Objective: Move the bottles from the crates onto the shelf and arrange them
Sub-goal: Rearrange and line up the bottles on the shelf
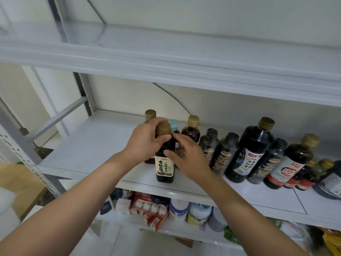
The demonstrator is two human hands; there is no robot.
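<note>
A dark sauce bottle (164, 168) with a gold cap and a cream label stands upright near the front edge of the white middle shelf (88, 150). My left hand (145, 143) grips its neck just below the cap. My right hand (186, 159) touches the bottle's right side with thumb and fingers loosely spread. Behind it stand two gold-capped bottles (191, 129) and a blue-capped one (173, 125), partly hidden by my hands. A row of dark bottles (252, 150) fills the shelf to the right. No crate is in view.
The upper shelf (166, 58) overhangs closely above the bottles. The lower shelf holds boxes (147, 207) and white jars (179, 207). A perforated grey upright (24, 159) stands at left. The middle shelf's left part is bare.
</note>
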